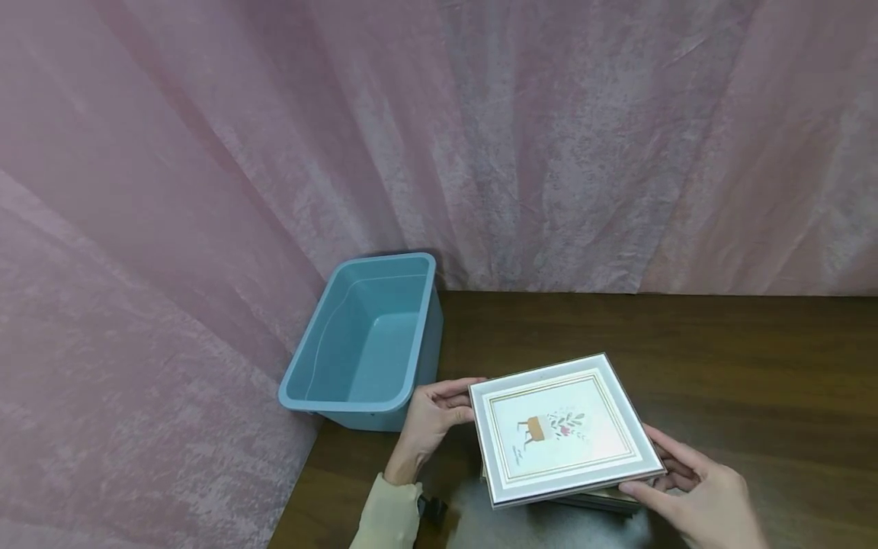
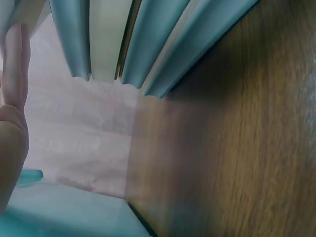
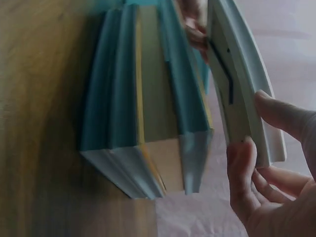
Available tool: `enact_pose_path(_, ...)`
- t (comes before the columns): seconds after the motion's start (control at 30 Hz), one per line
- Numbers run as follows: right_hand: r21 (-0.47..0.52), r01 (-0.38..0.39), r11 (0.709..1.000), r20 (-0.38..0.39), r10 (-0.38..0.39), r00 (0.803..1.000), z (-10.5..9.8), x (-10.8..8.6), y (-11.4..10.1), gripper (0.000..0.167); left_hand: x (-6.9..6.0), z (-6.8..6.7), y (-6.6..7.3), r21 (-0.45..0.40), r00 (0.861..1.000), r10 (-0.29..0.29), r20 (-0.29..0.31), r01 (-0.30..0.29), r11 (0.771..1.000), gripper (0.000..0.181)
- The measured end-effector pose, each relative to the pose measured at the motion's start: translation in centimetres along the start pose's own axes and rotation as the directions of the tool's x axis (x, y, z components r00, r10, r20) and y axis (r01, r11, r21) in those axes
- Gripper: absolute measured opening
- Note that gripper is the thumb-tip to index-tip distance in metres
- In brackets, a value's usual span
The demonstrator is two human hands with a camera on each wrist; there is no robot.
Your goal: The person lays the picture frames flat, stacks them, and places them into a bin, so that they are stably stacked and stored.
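Both hands hold a white picture frame (image 1: 562, 431), with a drawing of a small orange stool and leaves, raised and tilted above a stack of frames (image 1: 600, 499). My left hand (image 1: 435, 415) holds its left edge near the far corner. The right hand (image 1: 706, 480) pinches the near right corner, thumb (image 3: 284, 113) on the front and fingers on the back. In the right wrist view a gap separates the held picture frame (image 3: 242, 84) from the stack, whose frames (image 3: 148, 98) have blue-grey and cream edges. The held frame hides most of the stack in the head view.
A blue plastic bin (image 1: 363, 335) stands on the brown wooden table (image 1: 754, 366), left of the frames and close to the left hand. Pink curtains (image 1: 480, 152) hang behind the table and along its left side.
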State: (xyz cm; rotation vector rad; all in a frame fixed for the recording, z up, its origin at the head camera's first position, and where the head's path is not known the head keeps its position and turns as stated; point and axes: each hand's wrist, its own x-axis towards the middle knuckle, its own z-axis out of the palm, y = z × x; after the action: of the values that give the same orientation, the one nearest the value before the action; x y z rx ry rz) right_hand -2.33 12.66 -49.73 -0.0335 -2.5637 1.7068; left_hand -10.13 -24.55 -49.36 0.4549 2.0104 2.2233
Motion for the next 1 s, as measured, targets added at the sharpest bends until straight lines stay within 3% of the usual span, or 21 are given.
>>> enact_pose_path(0.07, -0.091, 0.101, 0.991, -0.093, -0.109, 0.990, 0.5, -0.4, 0.1, 0.079, 0.2, -0.2, -0.1, 0.008, 1.000, -0.023, -0.003, 0.023, 1.000, 0.077)
enact_pose_path(0.2, -0.193, 0.229, 0.954, -0.206, -0.268, 0.941, 1.5, -0.9, 0.3, 0.078, 0.5, -0.6, -0.5, 0.033, 0.998, -0.069, -0.012, 0.070, 0.997, 0.070)
enact_pose_path(0.47, -0.200, 0.216, 0.956, -0.286, -0.268, 0.920, 2.7, -1.7, 1.1, 0.080, 1.4, -1.0, -1.1, 0.125, 0.988, -0.156, 0.016, 0.153, 0.980, 0.054)
enact_pose_path(0.77, -0.266, 0.272, 0.925, -0.378, -0.360, 0.853, 4.0, -2.2, 2.1, 0.082, 2.1, -0.5, -1.6, 0.173, 0.995, -0.099, -0.016, 0.101, 0.980, 0.047)
enact_pose_path(0.87, -0.266, 0.260, 0.928, -0.393, -0.350, 0.850, 4.2, -2.3, 2.3, 0.081, 2.4, -0.3, -1.6, 0.201, 0.994, -0.103, -0.024, 0.105, 0.974, 0.045)
enact_pose_path(1.0, -0.264, 0.249, 0.932, -0.403, -0.341, 0.849, 4.3, -2.4, 2.4, 0.079, 2.7, 0.0, -1.4, 0.232, 0.987, -0.146, -0.067, 0.158, 0.960, 0.042)
